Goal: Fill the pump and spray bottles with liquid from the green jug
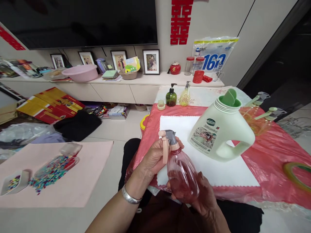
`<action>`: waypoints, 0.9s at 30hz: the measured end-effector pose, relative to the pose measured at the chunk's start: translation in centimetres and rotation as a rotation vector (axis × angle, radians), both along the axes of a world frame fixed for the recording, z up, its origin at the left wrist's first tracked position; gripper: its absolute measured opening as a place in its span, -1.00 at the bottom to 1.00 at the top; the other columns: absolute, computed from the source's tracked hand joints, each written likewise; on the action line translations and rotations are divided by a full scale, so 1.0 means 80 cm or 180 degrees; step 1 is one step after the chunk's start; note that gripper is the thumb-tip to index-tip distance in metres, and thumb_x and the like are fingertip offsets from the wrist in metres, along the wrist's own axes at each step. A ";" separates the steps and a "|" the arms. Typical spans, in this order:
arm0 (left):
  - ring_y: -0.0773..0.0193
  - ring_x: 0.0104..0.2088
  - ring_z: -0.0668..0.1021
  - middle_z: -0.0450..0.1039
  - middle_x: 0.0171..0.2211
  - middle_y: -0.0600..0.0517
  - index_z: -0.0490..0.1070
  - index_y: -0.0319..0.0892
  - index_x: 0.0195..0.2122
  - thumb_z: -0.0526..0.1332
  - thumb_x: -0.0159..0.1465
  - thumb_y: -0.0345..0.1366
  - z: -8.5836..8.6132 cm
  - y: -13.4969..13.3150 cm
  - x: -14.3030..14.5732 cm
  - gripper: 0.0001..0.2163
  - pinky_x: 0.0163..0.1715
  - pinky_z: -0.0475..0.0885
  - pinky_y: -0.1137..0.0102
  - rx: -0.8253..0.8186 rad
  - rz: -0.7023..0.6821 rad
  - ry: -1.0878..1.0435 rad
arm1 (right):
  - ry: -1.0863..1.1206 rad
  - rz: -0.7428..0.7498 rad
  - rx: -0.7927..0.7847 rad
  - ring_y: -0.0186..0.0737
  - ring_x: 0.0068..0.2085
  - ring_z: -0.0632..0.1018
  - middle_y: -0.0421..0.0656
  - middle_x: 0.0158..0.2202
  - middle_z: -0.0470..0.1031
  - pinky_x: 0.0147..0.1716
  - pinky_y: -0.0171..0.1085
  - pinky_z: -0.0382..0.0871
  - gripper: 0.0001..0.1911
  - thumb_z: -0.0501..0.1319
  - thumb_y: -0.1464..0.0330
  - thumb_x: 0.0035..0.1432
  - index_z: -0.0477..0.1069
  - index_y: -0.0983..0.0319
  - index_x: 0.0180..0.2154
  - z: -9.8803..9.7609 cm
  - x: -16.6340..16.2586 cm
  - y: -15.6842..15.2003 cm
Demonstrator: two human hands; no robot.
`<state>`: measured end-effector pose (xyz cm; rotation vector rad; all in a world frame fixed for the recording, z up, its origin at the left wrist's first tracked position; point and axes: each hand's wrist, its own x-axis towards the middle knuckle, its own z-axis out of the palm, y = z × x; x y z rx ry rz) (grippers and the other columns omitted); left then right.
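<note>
We hold a pink spray bottle (181, 173) just in front of the white mat (213, 168) on the bench (272, 161). Our left hand (154, 158) has its fingers (179, 142) curled round the bottle's neck below the grey spray head (170, 136); our right hand (202, 194) cups its base, fingers closed under it. On the mat, just beyond the bottle, lies a tilted pale green detergent jug (220, 132), uncapped

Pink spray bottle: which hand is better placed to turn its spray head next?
Probably the left hand: its fingers already wrap the spray head. The right hand cups the pink spray bottle from below, steadying it.
</note>
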<state>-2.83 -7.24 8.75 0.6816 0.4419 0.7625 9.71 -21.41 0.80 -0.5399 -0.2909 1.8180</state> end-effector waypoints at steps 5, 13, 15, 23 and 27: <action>0.30 -0.26 0.58 0.56 -0.31 0.03 0.60 -0.23 -0.29 0.62 -0.08 -0.33 -0.005 0.003 0.003 -0.66 -0.07 0.46 0.34 -0.0219 0.0038 -0.0042 | -0.0478 -0.0280 -0.0195 0.04 -0.02 0.55 0.06 0.11 0.45 -0.08 0.02 0.50 -0.16 0.36 -0.14 0.05 0.31 0.07 0.27 0.005 0.005 0.000; 0.30 -0.24 0.59 0.58 -0.32 0.03 0.58 -0.26 -0.25 0.60 -0.04 -0.37 -0.003 -0.001 0.006 -0.65 -0.03 0.45 0.38 -0.0326 0.0172 -0.0076 | -0.1382 -0.0890 -0.0110 0.08 0.10 0.50 0.08 0.22 0.34 -0.06 -0.01 0.51 -0.13 0.41 -0.03 0.06 0.23 0.08 0.32 0.026 0.005 -0.003; 0.28 -0.22 0.61 0.59 -0.32 0.03 0.57 -0.25 -0.25 0.59 -0.04 -0.38 -0.003 -0.002 0.008 -0.66 0.01 0.45 0.36 -0.0346 0.0246 -0.0075 | -0.1827 -0.1122 -0.0098 0.08 0.15 0.47 0.06 0.26 0.29 0.00 0.00 0.50 -0.13 0.43 0.02 0.07 0.21 0.07 0.32 0.032 0.003 -0.005; 0.27 -0.24 0.65 0.64 -0.28 0.03 0.58 -0.21 -0.32 0.64 -0.15 -0.36 -0.011 -0.006 0.016 -0.62 0.04 0.50 0.35 -0.0547 0.0659 -0.0216 | -0.3129 -0.1691 0.0209 0.06 0.30 0.32 -0.06 0.37 0.13 0.24 0.00 0.35 -0.06 0.49 0.16 0.04 0.15 -0.02 0.38 0.023 -0.002 -0.006; 0.27 -0.24 0.65 0.64 -0.28 0.04 0.59 -0.21 -0.29 0.65 -0.16 -0.35 -0.009 -0.004 0.013 -0.59 0.03 0.51 0.34 -0.0519 0.0637 -0.0288 | -0.1338 -0.1240 -0.0051 0.13 0.26 0.37 -0.01 0.38 0.11 0.02 0.06 0.50 -0.14 0.37 -0.07 0.10 0.18 -0.05 0.36 0.023 0.002 -0.002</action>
